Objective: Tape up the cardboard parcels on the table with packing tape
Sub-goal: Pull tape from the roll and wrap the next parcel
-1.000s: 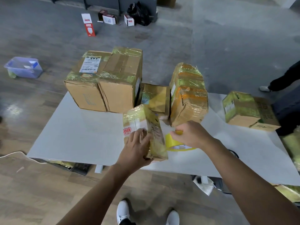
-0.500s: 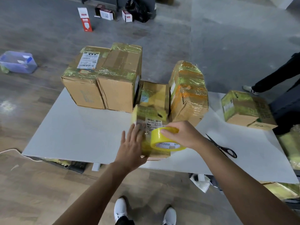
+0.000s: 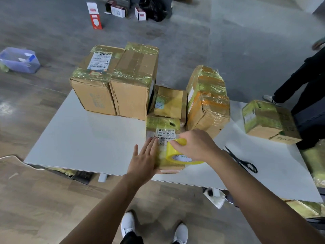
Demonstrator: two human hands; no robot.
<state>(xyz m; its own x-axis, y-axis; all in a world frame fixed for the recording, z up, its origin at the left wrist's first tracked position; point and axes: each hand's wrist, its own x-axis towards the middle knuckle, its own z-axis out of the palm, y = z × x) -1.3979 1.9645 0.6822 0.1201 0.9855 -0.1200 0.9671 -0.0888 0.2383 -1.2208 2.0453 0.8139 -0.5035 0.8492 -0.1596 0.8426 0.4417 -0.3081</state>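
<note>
Judging from the head view, most parcels [image 3: 133, 85] on the counter [image 3: 88, 138] already look taped. The small labelled parcel [image 3: 163, 128] at the near edge is mid-wrap: left hand [image 3: 144, 159] flat, fingers spread, against it; right hand [image 3: 195, 145] grips the yellow tape roll [image 3: 173, 152] on it; cutting is left to do

Dim, soft light is leaving faint shadows on the tabletop [image 3: 88, 138]. A bright patch is glaring on the floor [image 3: 5, 107] at left. Wide-angle distortion is bending the edges; the far right is blurring.
</note>
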